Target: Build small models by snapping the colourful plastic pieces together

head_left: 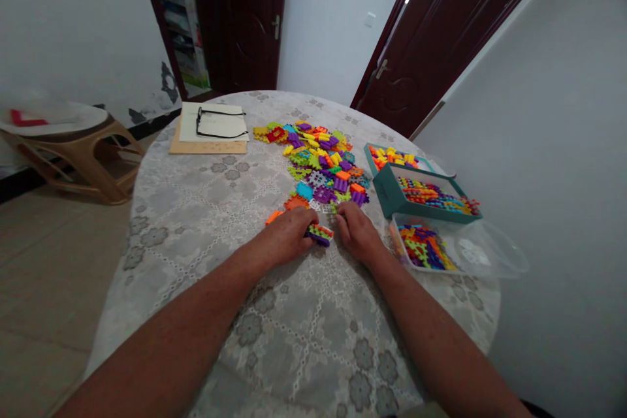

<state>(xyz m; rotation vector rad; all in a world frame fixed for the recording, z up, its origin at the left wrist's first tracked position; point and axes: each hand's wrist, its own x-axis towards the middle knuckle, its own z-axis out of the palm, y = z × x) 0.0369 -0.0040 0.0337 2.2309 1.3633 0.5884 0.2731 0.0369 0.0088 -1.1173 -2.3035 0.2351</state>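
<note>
Left hand grips a stack of colored blocks beside a bright pile

The left hand point(294, 235) is closed around a small block stack point(321, 235) in green, orange, white and purple, low over the near side of the table point(206, 202). The right hand point(356, 230) is just beside it, apart from the left, its fingers curled by a small green piece point(334, 207); whether they grip it is unclear.

Just beyond the hands spreads a loose pile of plastic pieces point(323, 158), many of them notched. To the right are a shallow tray point(371, 158) of yellow and orange pieces, a teal box point(385, 194) and a clear container point(398, 249), both holding colorful pieces. At the far left, black-framed glasses point(198, 123) lie on white paper point(189, 121) over a tan board point(208, 148).
</note>
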